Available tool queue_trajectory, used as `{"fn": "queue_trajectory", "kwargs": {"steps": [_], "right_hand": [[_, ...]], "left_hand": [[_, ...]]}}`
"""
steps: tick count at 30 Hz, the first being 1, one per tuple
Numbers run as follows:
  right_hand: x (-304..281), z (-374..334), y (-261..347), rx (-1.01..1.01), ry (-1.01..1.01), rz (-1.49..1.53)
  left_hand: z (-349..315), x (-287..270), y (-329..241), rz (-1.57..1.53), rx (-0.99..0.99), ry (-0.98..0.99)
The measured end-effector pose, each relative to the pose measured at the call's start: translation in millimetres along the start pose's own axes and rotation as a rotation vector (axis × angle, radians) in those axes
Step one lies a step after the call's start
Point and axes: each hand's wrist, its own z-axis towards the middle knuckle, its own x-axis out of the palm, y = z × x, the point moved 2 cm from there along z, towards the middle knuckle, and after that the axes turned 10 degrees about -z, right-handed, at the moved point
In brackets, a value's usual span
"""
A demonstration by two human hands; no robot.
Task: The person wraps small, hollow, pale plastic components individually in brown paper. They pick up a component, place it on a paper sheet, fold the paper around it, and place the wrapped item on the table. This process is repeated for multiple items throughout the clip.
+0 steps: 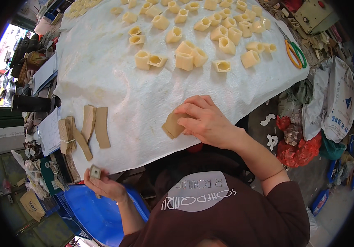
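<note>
My right hand [206, 121] is closed on a tan, flat piece [172, 126] with a curved edge, near the front edge of the white cloth [144, 90]. It may be more than one layer; the fingers cover part of it. Off the cloth's front left corner, my left hand [105, 187] pinches a small greyish block [95, 171] with a dark hole in its face. Above that hand lie several loose tan strips [102, 127], beside a tied bundle of similar strips [64, 136].
Many cream, hollow, tube-like pieces [184, 61] spread over the far part of the cloth. Scissors [294, 53] with orange and green handles rest at its right edge. Below my left hand stands a blue tub [96, 214]. Red plastic bags [300, 150] and a white sack [339, 99] are at right.
</note>
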Motion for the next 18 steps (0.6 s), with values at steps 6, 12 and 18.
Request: {"fn": "queue_trajectory", "kwargs": {"steps": [6,12,18], "right_hand": [[9.2,2.6,-4.3,-0.093,0.073,-0.243],[0.6,5.5,-3.2,-0.061,0.055,-0.135],[12.6,-9.4,-7.6,-0.068,-0.023,-0.208]], "left_hand": [[-32.3,-142.7,67.4,0.787,-0.099,-0.147],[-69.8,-166.6,87.9,1.353,-0.479,-0.095],[-6.5,-118.2,51.9,1.116,0.281,-0.127]]}}
